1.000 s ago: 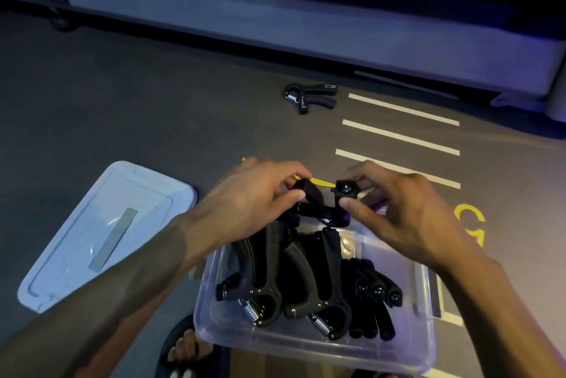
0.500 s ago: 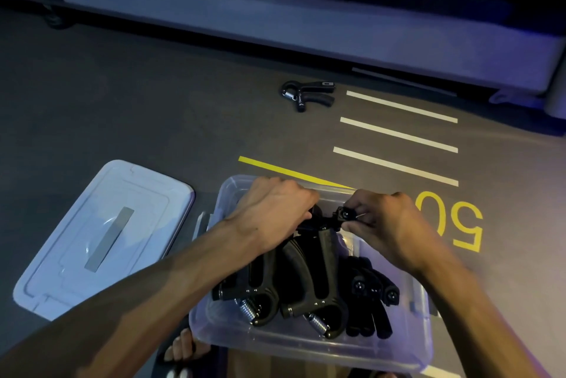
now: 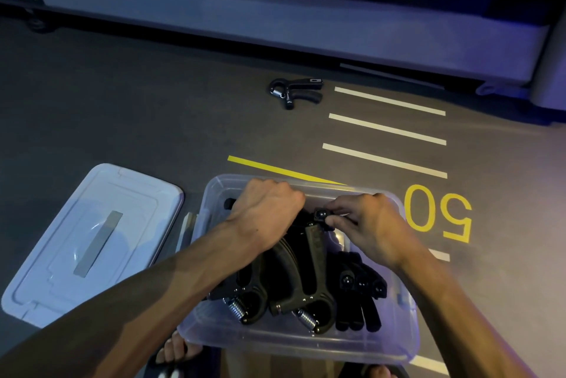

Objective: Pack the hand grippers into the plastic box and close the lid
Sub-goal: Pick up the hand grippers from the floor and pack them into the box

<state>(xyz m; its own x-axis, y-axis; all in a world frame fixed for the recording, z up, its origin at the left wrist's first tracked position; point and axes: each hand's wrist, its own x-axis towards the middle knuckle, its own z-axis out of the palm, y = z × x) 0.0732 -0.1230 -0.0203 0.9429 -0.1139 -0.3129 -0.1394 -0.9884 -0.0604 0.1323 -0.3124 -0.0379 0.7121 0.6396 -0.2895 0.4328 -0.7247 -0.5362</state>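
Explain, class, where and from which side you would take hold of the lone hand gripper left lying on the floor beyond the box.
Probably by its two handles: the hand gripper lies flat, handles pointing right, spring coil on the left. Come from above, over the handle end, and close fingers around both handles; the coil end looks rounder and less easy to hold.

Dim grey floor with white stripes, yellow "50", pale machine base behind

This looks like a gym. Dark rubber flooring carries painted distance lines and a yellow "50". A treadmill base runs behind.
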